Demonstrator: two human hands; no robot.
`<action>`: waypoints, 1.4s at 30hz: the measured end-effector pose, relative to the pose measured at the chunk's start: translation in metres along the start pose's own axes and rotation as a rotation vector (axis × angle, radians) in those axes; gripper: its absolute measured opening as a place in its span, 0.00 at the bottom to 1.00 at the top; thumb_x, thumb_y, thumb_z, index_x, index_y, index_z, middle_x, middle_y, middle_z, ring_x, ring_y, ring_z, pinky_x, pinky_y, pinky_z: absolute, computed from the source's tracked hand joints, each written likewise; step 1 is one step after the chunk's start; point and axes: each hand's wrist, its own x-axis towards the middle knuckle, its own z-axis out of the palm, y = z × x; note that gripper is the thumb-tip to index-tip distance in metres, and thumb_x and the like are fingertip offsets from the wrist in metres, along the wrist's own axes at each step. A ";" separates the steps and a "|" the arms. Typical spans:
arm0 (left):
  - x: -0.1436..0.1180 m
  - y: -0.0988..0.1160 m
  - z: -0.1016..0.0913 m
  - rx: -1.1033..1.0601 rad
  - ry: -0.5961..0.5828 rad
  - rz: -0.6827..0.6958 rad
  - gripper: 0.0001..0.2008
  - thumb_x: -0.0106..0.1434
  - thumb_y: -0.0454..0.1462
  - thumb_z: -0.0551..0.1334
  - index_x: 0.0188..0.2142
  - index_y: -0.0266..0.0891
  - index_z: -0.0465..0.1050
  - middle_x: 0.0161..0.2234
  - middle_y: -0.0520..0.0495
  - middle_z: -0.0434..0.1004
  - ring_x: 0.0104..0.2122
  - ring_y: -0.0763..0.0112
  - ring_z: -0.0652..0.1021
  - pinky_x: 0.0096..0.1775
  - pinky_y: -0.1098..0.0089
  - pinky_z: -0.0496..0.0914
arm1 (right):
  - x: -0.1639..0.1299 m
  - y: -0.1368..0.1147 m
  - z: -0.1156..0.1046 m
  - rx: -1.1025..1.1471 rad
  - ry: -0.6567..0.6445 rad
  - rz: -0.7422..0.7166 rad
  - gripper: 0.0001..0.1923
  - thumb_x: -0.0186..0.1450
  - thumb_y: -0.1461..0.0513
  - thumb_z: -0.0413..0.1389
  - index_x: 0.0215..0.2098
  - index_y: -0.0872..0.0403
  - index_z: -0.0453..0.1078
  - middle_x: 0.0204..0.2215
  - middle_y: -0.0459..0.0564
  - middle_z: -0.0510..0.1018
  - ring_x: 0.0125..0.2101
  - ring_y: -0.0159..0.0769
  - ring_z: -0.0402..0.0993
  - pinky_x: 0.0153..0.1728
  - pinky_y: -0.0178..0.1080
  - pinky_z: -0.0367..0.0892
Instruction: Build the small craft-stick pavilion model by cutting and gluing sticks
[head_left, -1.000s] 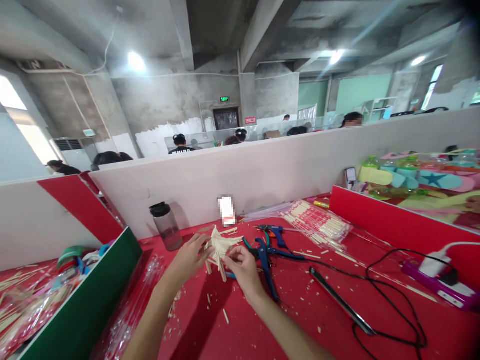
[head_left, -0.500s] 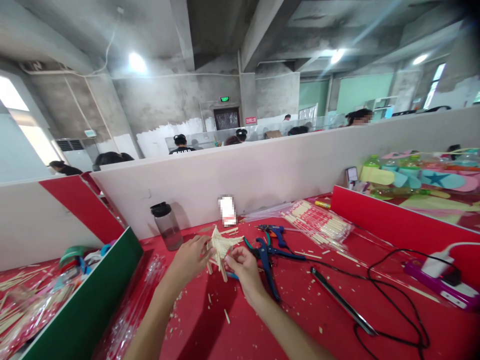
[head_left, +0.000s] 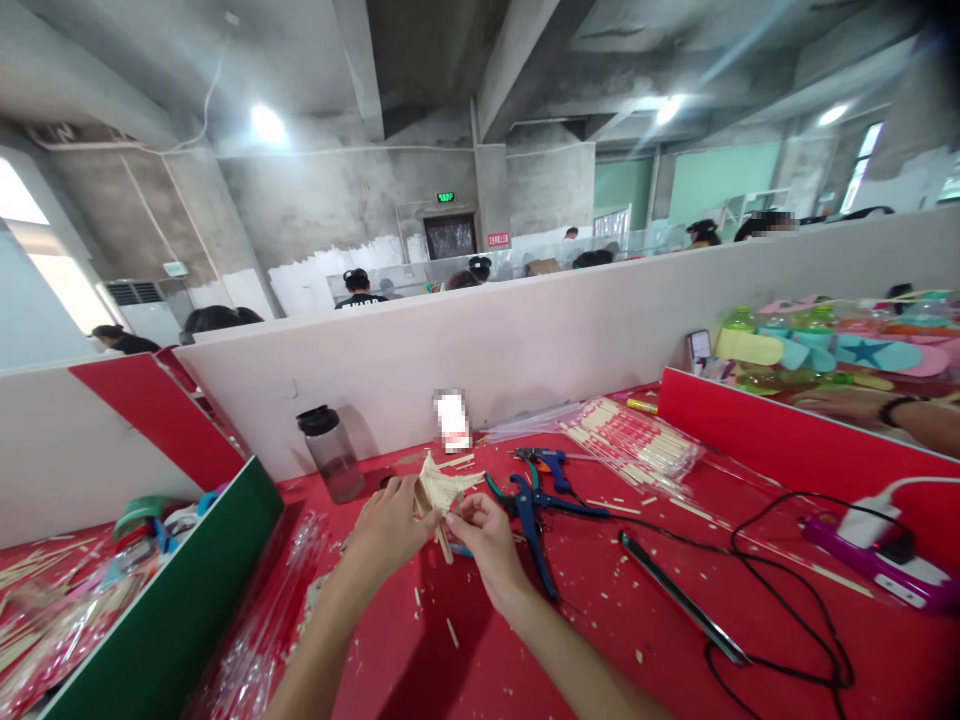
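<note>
A small model built of pale wooden sticks (head_left: 442, 488) is in front of me, with a pointed top and a leg-like stick pointing down. My left hand (head_left: 394, 520) is closed around its left side, the thumb on its front. At its lower right edge, my right hand (head_left: 484, 530) has thumb and fingertips pinched together; whatever lies between them is too small to make out. Just right of the model lies a blue hand cutter (head_left: 531, 520), with a blue glue gun (head_left: 551, 468) behind it.
Packs of wooden sticks (head_left: 637, 440) lie at the back right. A dark-lidded bottle (head_left: 330, 455) stands at the back left. A black cable (head_left: 750, 555) runs to a purple power strip (head_left: 877, 570). Green (head_left: 180, 600) and red (head_left: 795, 440) dividers flank me; another person's arm (head_left: 900, 412) reaches in beyond the red one.
My left hand has shifted down and right over the model, its thumb now close to my right fingertips. Another person's arm has appeared at the far right.
</note>
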 end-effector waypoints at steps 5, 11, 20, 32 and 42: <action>0.000 0.003 0.002 0.017 0.001 -0.007 0.16 0.66 0.42 0.60 0.50 0.35 0.70 0.50 0.36 0.75 0.49 0.53 0.77 0.47 0.63 0.68 | 0.001 0.002 -0.001 -0.004 -0.005 -0.030 0.27 0.44 0.50 0.75 0.28 0.53 0.66 0.24 0.43 0.78 0.26 0.34 0.75 0.31 0.36 0.70; 0.002 0.000 0.006 0.007 0.014 0.021 0.19 0.64 0.41 0.60 0.52 0.34 0.69 0.49 0.36 0.75 0.48 0.52 0.77 0.49 0.61 0.68 | 0.000 0.004 0.000 0.037 -0.001 -0.033 0.26 0.43 0.53 0.76 0.28 0.53 0.67 0.24 0.42 0.77 0.27 0.33 0.74 0.31 0.36 0.71; 0.001 -0.002 0.006 -0.017 0.016 0.048 0.21 0.65 0.43 0.57 0.54 0.34 0.68 0.50 0.35 0.74 0.49 0.51 0.76 0.49 0.60 0.68 | -0.006 0.003 0.003 0.162 -0.011 0.042 0.26 0.45 0.53 0.76 0.30 0.53 0.67 0.24 0.43 0.79 0.23 0.31 0.74 0.25 0.32 0.65; 0.008 -0.018 0.015 -0.120 0.026 0.115 0.19 0.66 0.42 0.52 0.51 0.35 0.70 0.46 0.36 0.75 0.47 0.53 0.76 0.50 0.57 0.69 | -0.008 0.010 0.005 0.291 0.019 0.076 0.27 0.44 0.55 0.77 0.27 0.52 0.63 0.21 0.40 0.75 0.21 0.31 0.73 0.19 0.31 0.61; 0.005 -0.013 0.009 -0.083 0.019 0.083 0.20 0.65 0.45 0.56 0.51 0.36 0.70 0.47 0.36 0.75 0.48 0.51 0.77 0.50 0.58 0.69 | -0.011 0.009 0.009 0.320 0.027 0.080 0.27 0.44 0.56 0.76 0.27 0.52 0.62 0.22 0.42 0.76 0.20 0.29 0.70 0.20 0.30 0.56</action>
